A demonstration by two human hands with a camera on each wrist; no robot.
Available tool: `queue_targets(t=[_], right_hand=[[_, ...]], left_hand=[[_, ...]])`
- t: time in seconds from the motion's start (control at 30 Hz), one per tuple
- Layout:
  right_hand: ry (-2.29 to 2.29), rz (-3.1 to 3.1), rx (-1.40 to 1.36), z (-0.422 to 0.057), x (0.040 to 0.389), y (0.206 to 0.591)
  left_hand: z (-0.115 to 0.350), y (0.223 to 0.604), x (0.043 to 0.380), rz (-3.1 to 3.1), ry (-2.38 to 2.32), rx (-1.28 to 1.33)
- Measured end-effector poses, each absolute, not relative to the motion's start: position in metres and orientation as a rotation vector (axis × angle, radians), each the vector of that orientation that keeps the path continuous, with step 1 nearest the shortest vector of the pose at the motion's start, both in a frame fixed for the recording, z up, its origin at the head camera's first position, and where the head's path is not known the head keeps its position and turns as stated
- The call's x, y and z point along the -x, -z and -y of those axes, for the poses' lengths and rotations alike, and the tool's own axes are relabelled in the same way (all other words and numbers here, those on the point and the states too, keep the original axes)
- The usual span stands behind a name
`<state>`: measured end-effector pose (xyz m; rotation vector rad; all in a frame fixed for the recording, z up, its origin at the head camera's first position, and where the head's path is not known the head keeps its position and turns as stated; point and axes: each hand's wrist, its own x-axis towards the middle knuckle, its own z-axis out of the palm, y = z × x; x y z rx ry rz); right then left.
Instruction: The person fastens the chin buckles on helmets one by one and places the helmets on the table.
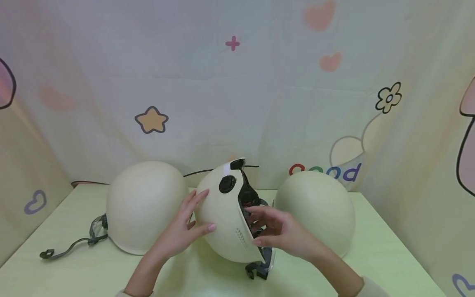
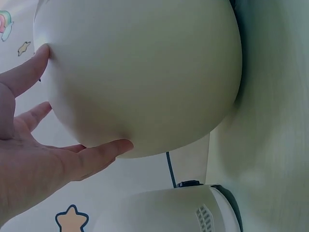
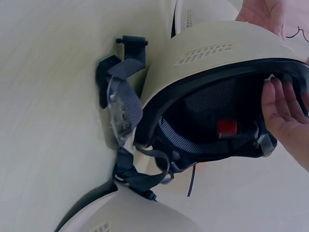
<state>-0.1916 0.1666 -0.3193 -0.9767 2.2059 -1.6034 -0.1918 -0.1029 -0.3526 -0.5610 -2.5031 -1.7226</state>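
A cream helmet [image 1: 222,222] lies tipped on its side in the middle, its opening turned to the right. My left hand [image 1: 185,222] rests on its left side with spread, nearly straight fingers; in the left wrist view, fingertips touch the smooth shell [image 2: 145,82]. At the opening, my right hand [image 1: 278,233] grips the rim, fingers inside and thumb by the edge. The right wrist view shows the dark padded lining [image 3: 207,104] with a red tag [image 3: 227,128]. A dark chin strap [image 3: 128,72] with a clear piece hangs out towards the table.
Similar cream helmets stand dome up on both sides, one left [image 1: 146,206] and one right [image 1: 315,210]. The left one's strap [image 1: 70,249] trails over the pale green table [image 1: 378,251]. Behind hangs a printed curtain [image 1: 208,103], with a thin dark cord [image 1: 198,172] before it.
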Motion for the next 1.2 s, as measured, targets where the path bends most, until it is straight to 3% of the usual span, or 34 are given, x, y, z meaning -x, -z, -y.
queue_targets(t=[0.57, 1.2], right_hand=[[1.474, -2.217, 0.921, -0.193, 0.199, 0.348], [1.345, -2.381, 0.836, -0.224, 0.207, 0.374]], left_hand=[[0.117, 0.348, 0.191, 2.539, 1.674, 0.359], [0.125, 0.336, 0.186, 2.509, 1.599, 0.474]])
